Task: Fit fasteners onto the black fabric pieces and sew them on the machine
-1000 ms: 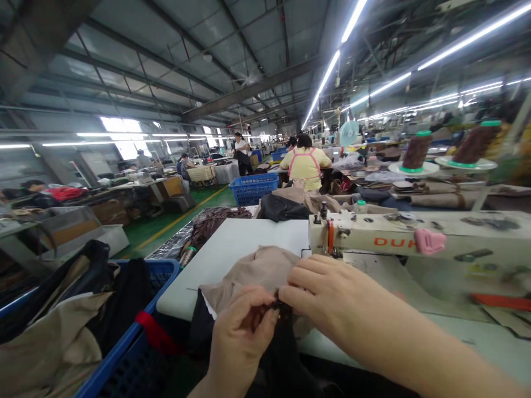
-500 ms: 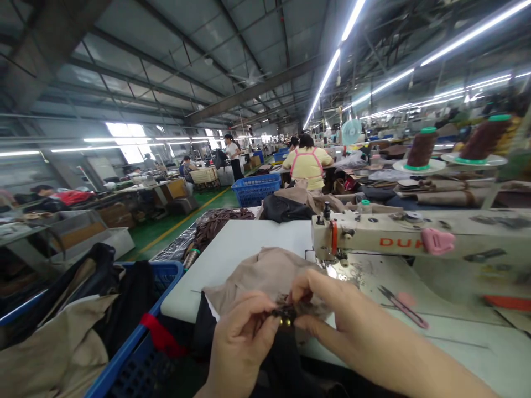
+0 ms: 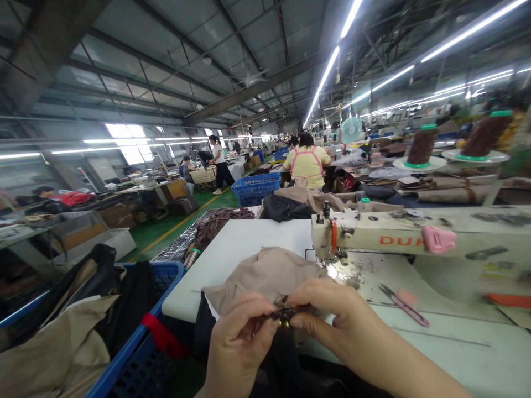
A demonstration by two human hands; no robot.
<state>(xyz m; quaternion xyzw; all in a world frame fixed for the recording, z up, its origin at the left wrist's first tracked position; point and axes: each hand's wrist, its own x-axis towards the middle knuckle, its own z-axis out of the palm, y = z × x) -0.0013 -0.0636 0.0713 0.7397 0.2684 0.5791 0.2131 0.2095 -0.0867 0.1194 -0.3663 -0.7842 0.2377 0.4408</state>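
My left hand (image 3: 244, 334) and my right hand (image 3: 334, 309) meet over the near edge of the sewing table. Between their fingertips is a small dark piece with gold-coloured metal bits (image 3: 284, 319), pinched from both sides. Its exact kind is too small and blurred to make out. Behind the fingers, beige fabric (image 3: 269, 271) lies crumpled on the white table, and darker cloth hangs below its front edge. The sewing machine (image 3: 373, 232) stands just beyond my right hand, its needle area close to the fabric.
Pink-handled snips (image 3: 404, 305) lie right of my right hand. A blue basket (image 3: 166, 271) heaped with beige and black cloth stands at the left. Brown thread spools (image 3: 422, 146) rise behind the machine. Farther off, a co-worker in a yellow top (image 3: 307, 163) sits facing away.
My right hand's fingers have shifted slightly and closed in around the small dark piece. My left hand stays nearly in place. In the background, a walking person has moved left.
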